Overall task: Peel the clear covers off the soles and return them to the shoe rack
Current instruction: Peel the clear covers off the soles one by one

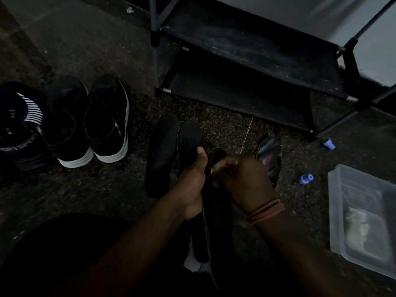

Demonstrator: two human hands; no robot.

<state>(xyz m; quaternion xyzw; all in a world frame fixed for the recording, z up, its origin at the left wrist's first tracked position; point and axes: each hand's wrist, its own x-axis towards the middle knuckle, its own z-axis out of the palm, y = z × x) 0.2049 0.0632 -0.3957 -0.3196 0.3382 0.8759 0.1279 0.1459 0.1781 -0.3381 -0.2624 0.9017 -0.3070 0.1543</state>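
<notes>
Dim speckled floor (225, 125), gritty and dark; black shoe rack (246, 61) with dusty fabric shelves on thin metal tubes, both visible shelves bare, so nothing looks returned yet. Just in front of the rack, left hand (192, 179) grips two flat dark soles (189, 136), thumb clamped over the upper one; right hand (242, 179) pinches at the edge of a sole, apparently working a cover loose, film itself too dark to see. A glossy crumpled cover (269, 155) lies nearer the rack's right foot, probably peeled already; task reads as mid-way. Left of the rack stand black sneakers (87, 123) with white rubber soles; clear plastic tub (362, 213) sits right of it.
</notes>
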